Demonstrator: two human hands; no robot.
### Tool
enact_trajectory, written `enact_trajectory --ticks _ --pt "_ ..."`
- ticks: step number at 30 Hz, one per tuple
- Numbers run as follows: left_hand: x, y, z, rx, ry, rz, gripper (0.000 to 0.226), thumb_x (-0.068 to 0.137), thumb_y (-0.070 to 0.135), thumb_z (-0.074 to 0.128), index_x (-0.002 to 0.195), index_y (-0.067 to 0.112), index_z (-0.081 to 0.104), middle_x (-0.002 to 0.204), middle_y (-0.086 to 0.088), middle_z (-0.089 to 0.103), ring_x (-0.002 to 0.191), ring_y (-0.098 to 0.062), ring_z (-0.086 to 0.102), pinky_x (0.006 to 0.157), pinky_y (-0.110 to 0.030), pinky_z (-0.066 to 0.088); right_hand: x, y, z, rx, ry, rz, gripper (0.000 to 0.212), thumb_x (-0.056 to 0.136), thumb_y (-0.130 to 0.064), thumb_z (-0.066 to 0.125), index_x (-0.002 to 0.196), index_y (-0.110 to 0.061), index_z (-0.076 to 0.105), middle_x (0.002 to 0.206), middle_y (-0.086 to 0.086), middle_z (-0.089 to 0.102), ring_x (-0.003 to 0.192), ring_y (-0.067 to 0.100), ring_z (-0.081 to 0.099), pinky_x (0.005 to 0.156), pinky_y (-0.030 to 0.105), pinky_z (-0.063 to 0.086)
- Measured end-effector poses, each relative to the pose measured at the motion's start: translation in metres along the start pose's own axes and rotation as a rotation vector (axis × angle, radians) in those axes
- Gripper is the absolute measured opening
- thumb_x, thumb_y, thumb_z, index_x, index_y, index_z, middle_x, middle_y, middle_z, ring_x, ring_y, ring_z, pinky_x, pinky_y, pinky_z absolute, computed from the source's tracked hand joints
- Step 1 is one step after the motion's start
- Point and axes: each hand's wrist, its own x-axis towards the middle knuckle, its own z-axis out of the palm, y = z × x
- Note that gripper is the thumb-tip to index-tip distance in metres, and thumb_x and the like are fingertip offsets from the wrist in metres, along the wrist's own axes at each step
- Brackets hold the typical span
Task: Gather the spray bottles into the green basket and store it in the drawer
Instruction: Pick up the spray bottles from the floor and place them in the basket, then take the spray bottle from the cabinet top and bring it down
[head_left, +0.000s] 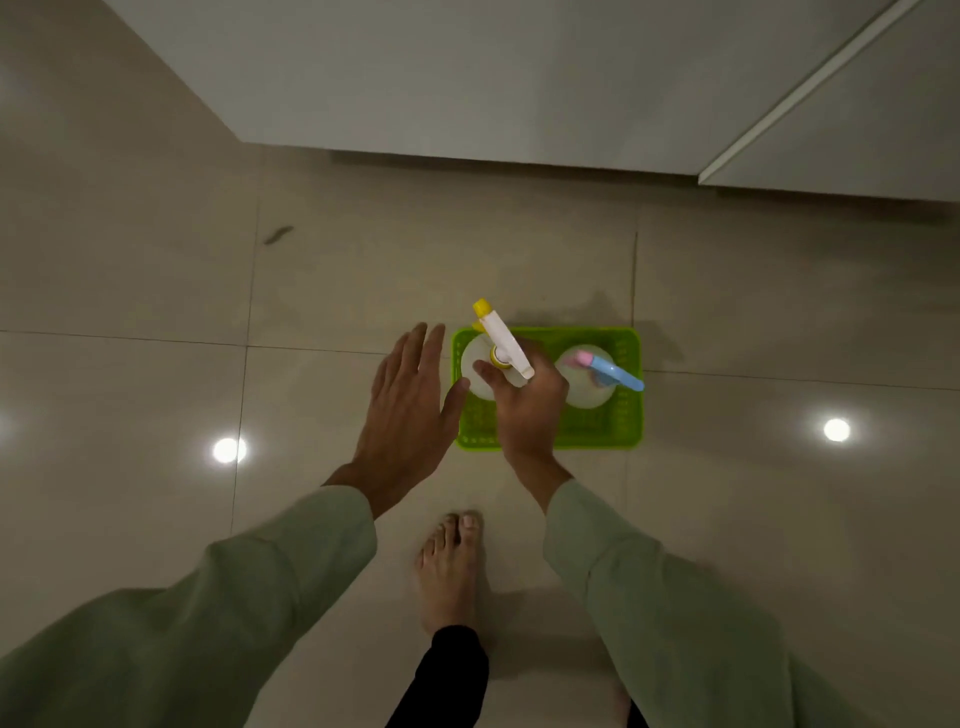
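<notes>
Tiled floor (156, 291): yellow-nozzled spray bottle (503, 338) upright

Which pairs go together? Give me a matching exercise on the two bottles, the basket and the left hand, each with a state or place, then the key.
Column one:
1. spray bottle with yellow nozzle
2. spray bottle with blue trigger
3. green basket
4. left hand

Column two:
A. open and flat, holding nothing
B. standing free in the basket's right half
C. on the tiled floor
D. gripped by the right hand

Pairs: 1-D, 2-B, 3-C, 4-A
</notes>
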Motion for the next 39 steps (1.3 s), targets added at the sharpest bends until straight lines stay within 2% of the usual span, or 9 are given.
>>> enact_trajectory --ticks 2,4,7,9,17,21,25,32,39 --pt "0.007 -0.01 0.004 0.016 -0.016 0.003 0.064 0.101 0.038 0.041 0.155 0.014 0.017 0.164 -0.01 0.017 0.153 -0.025 0.013 0.124 -0.042 0.016 0.006 0.013 0.01 -0.011 0.005 0.021 0.03 0.071 -0.002 0.085 0.098 -0.001 0.072 0.081 0.002 0.07 0.071 -0.002 0.06 0.071 0.005 0.041" --pt "0.012 -0.019 0.009 0.029 -0.031 0.002 0.065 0.101 0.039 0.04 0.155 0.014 0.017 0.164 -0.01 0.016 0.153 -0.026 0.014 0.124 -0.043 0.017 0.008 0.026 0.016 -0.032 0.005 0.076 0.036 0.071 0.0 0.084 0.105 -0.003 0.074 0.085 0.003 0.073 0.074 -0.002 0.062 0.071 0.007 0.044" --pt "0.013 -0.026 0.014 0.025 -0.05 -0.002 0.064 0.101 0.038 0.04 0.156 0.014 0.016 0.164 -0.01 0.016 0.152 -0.026 0.014 0.123 -0.044 0.017 0.007 0.036 0.017 -0.065 -0.012 0.13 0.047 0.071 0.001 0.08 0.116 -0.009 0.072 0.101 0.009 0.076 0.094 0.022 0.069 0.087 0.031 0.054" --pt "0.01 -0.026 0.014 0.016 -0.056 -0.007 0.063 0.101 0.037 0.04 0.156 0.014 0.016 0.164 -0.01 0.016 0.153 -0.026 0.013 0.123 -0.045 0.018 0.007 0.037 0.013 -0.08 -0.021 0.113 0.053 0.07 0.0 0.08 0.12 -0.011 0.07 0.105 0.008 0.075 0.098 0.025 0.068 0.089 0.038 0.055" --pt "-0.01 0.007 -0.017 -0.003 -0.022 0.0 0.06 0.102 0.028 0.04 0.155 0.013 0.017 0.164 -0.011 0.017 0.153 -0.025 0.013 0.124 -0.043 0.018 -0.009 0.003 -0.032 -0.131 -0.14 -0.028 0.069 0.073 -0.014 0.086 0.136 -0.012 0.058 0.126 -0.001 0.067 0.118 0.012 0.059 0.1 0.021 0.045" --pt "-0.029 0.043 -0.056 -0.021 0.003 0.015 0.06 0.102 0.028 0.04 0.155 0.012 0.018 0.164 -0.011 0.017 0.152 -0.026 0.014 0.123 -0.043 0.019 -0.032 -0.046 -0.064 -0.141 -0.163 -0.049 0.061 0.08 -0.025 0.083 0.135 -0.018 0.058 0.125 -0.011 0.063 0.118 -0.004 0.054 0.104 0.026 0.044" --pt "-0.048 0.083 -0.109 -0.032 0.044 0.047 0.06 0.102 0.028 0.041 0.155 0.011 0.019 0.163 -0.011 0.018 0.152 -0.026 0.016 0.123 -0.043 0.019 -0.044 -0.119 -0.096 -0.166 -0.1 -0.127 0.049 0.087 -0.028 0.075 0.132 -0.016 0.06 0.13 -0.004 0.065 0.121 0.013 0.059 0.104 0.046 0.047" --pt "-0.061 0.151 -0.215 -0.014 0.112 0.138 0.06 0.102 0.032 0.039 0.155 0.012 0.018 0.164 -0.009 0.017 0.153 -0.024 0.014 0.123 -0.042 0.018 -0.026 -0.264 -0.14 -0.146 -0.042 -0.206 0.046 0.09 -0.021 0.07 0.135 -0.021 0.059 0.137 -0.01 0.06 0.129 0.005 0.054 0.105 0.044 0.047" --pt "-0.055 0.223 -0.324 -0.018 0.2 0.175 0.06 0.102 0.031 0.04 0.155 0.013 0.018 0.164 -0.008 0.017 0.153 -0.023 0.012 0.124 -0.042 0.017 0.003 -0.386 -0.166 -0.092 -0.035 -0.251 0.046 0.09 -0.029 0.062 0.136 -0.031 0.055 0.138 -0.017 0.059 0.129 0.001 0.051 0.108 0.041 0.046"
